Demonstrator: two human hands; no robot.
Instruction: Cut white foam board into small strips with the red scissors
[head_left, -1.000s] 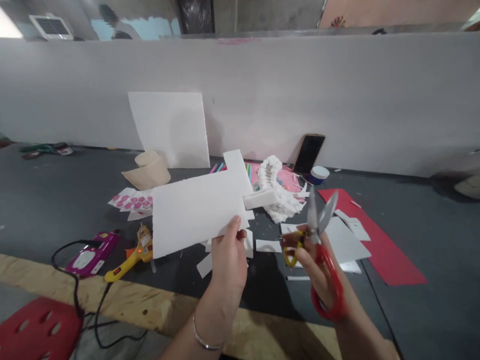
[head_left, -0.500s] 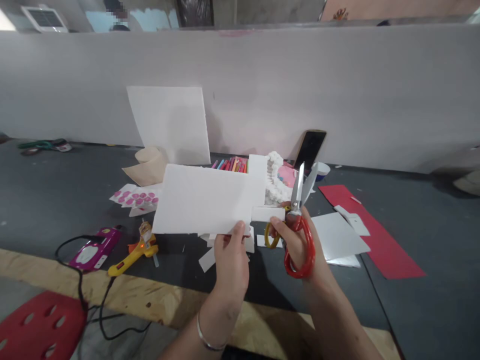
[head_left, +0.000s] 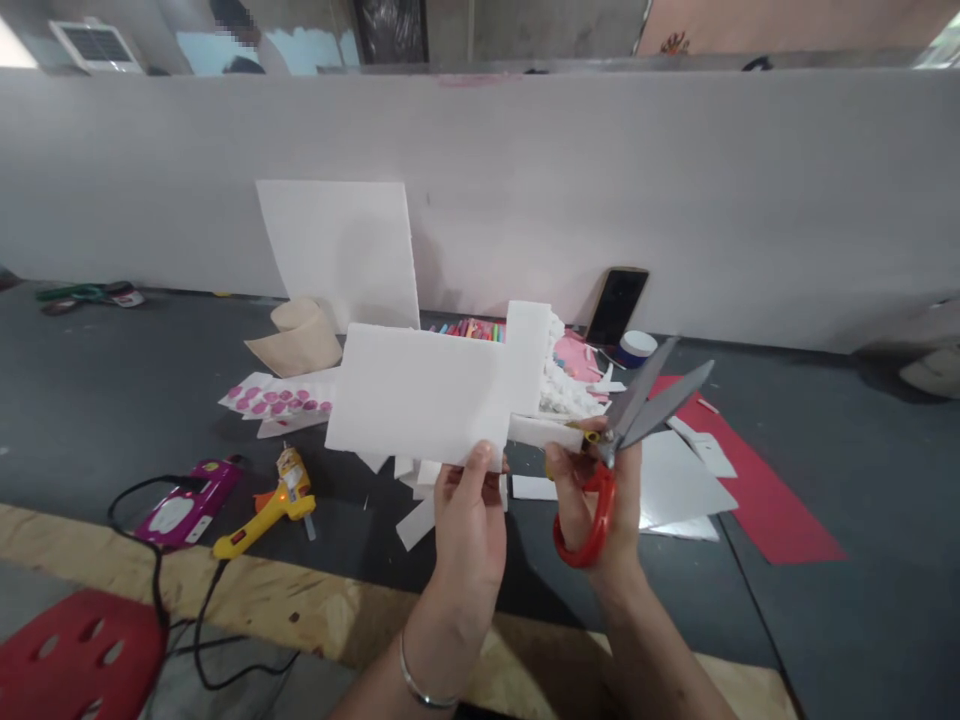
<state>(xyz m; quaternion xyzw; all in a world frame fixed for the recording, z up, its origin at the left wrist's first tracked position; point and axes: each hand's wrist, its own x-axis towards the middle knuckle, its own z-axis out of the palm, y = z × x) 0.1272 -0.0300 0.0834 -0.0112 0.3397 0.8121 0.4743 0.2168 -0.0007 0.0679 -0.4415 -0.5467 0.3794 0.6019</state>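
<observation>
- While the left hand (head_left: 469, 520) pinches the lower edge of a white sheet (head_left: 427, 395), thumb in front and fingers curled behind, it holds the sheet up above the dark table (head_left: 112, 400), tilted towards the camera.
- The right hand (head_left: 611, 510) grips scissors (head_left: 634, 405) by their red handle, fingers closed through the loop. The blades are spread open and point up and to the right, just beside the sheet's right end.
- A yellow glue gun (head_left: 266, 505) lies on the table to the left, its cable trailing over the wooden edge, next to a pink box (head_left: 184, 500).
- Behind the sheet are coloured markers (head_left: 469, 328), and a phone (head_left: 616, 305) and a white board (head_left: 341, 250) lean on the wall.
- Red paper (head_left: 750, 480) lies on the right.
</observation>
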